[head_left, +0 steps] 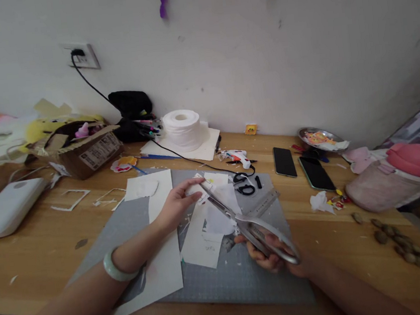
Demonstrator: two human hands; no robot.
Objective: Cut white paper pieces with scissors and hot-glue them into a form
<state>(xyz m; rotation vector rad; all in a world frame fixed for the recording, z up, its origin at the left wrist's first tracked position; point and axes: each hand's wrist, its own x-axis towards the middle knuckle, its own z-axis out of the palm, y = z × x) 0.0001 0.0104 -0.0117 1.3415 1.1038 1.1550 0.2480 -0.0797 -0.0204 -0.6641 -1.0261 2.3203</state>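
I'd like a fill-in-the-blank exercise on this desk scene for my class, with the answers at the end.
1. The large metal scissors are in the person's ____ hand.
2. The pale green bangle is on the person's ____ arm.
3. The number of phones lying on the table is ____.
4. The smaller scissors lying on the cutting mat have ____ handles.

Missing words: right; left; two; black.

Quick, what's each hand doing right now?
Left hand: closed in a pinch, holding a small white piece that looks like paper.
Right hand: closed around the handles of large silver scissors.
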